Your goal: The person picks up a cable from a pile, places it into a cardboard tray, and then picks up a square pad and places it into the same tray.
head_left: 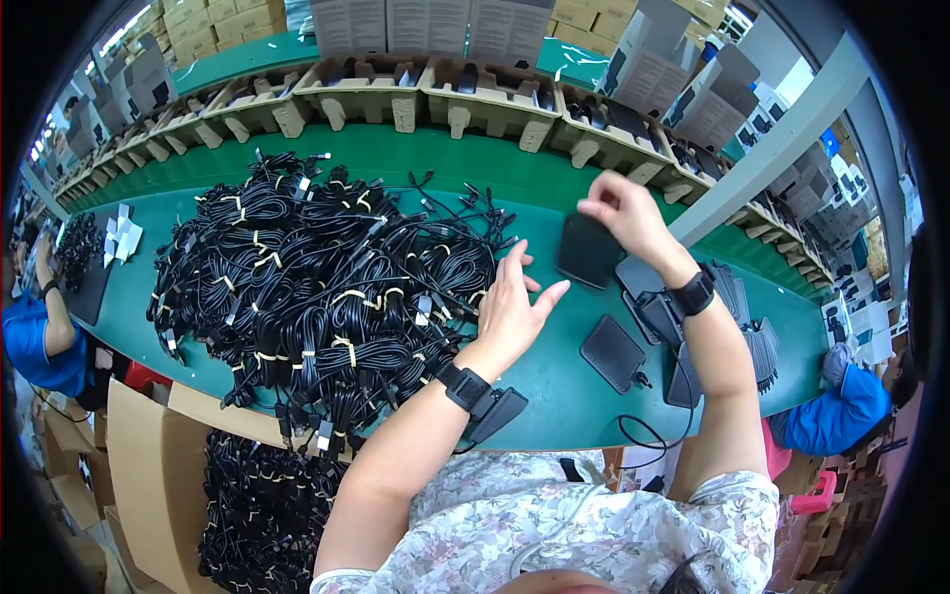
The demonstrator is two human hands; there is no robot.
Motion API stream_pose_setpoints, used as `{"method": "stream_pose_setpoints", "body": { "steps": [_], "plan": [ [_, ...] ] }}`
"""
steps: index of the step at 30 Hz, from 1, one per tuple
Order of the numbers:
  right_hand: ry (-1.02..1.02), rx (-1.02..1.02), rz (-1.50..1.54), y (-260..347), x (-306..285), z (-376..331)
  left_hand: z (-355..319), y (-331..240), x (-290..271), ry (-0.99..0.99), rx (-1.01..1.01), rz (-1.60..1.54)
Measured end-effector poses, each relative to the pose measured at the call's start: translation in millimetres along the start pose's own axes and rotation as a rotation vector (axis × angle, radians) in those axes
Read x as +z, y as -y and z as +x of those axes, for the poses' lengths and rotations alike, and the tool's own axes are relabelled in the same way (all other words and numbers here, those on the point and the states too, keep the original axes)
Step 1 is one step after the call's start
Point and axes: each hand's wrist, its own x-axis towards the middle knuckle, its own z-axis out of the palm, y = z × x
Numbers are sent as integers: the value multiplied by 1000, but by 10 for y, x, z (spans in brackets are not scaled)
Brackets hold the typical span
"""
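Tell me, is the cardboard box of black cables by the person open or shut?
Open: the black cables inside the cardboard box lie in plain sight, with no flap over them.

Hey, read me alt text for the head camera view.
A person's right hand is at the top of a flat black piece over a green table, and the open left hand is beside a large heap of bundled black cables. Cardboard trays line the far side.

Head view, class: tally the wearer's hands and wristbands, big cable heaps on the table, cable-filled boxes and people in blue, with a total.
Left hand and right hand: 2
Wristbands: 2
Big cable heap: 1
Cable-filled box: 1
People in blue: 2
Total: 8
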Motion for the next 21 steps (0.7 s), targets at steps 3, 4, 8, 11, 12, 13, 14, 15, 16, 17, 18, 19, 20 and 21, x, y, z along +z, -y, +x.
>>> {"method": "stream_pose_setpoints", "body": {
  "steps": [3,4,8,11,12,13,14,15,16,17,18,19,20,21],
  "plan": [
    [-222,173,571,93,45,16,30,-29,1,-8,-79,-339],
    [-191,212,656,114,113,-46,50,-84,-19,18,-166,-614],
    [-154,252,822,134,286,-190,109,-21,-103,-54,-268,-911],
    [-209,188,807,185,263,-206,112,88,-48,-153,-48,-647],
    [-98,88,690,208,199,-213,99,126,-8,-197,170,-365],
    [16,-14,576,283,136,-192,81,142,-6,-240,376,-73],
    [128,-118,459,336,104,-155,54,154,-16,-249,373,-65],
    [129,-121,459,347,77,-121,31,108,-23,-217,261,-133],
    [194,-149,291,355,55,-61,8,64,-39,-187,148,-199],
    [257,-178,122,358,41,24,-8,49,-49,-159,35,-263],
    [314,-215,-52,379,0,130,-13,27,-68,-174,40,-261],
    [113,-306,25,261,6,326,-5,11,-75,-196,58,-186],
    [-86,-385,99,97,-14,555,7,-1,-52,-210,75,-119],
    [-212,-248,201,-50,-68,774,17,-11,-31,-224,90,-51]
  ]
}}
